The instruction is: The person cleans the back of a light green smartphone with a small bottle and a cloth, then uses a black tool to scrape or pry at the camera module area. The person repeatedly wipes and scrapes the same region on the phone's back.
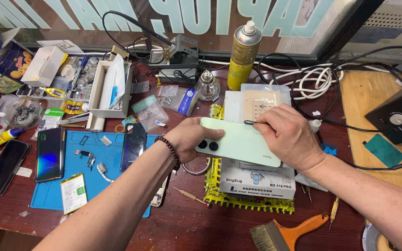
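Note:
A pale mint-green phone (238, 142) lies back side up, its two camera lenses toward the left, over a white box-shaped device (257, 181). My left hand (189, 139), with a dark bead bracelet at the wrist, grips the phone's left end. My right hand (287, 137) rests on the phone's right end and pinches a small dark tool (249, 122) at the phone's top edge.
A blue work mat (87, 176) holds small parts, a battery (74, 192) and dark phones (50, 153). A yellow spray can (243, 56), glass bottle (207, 86), white cable coil (315, 79), brush (287, 232) and black control unit (401, 116) surround the hands.

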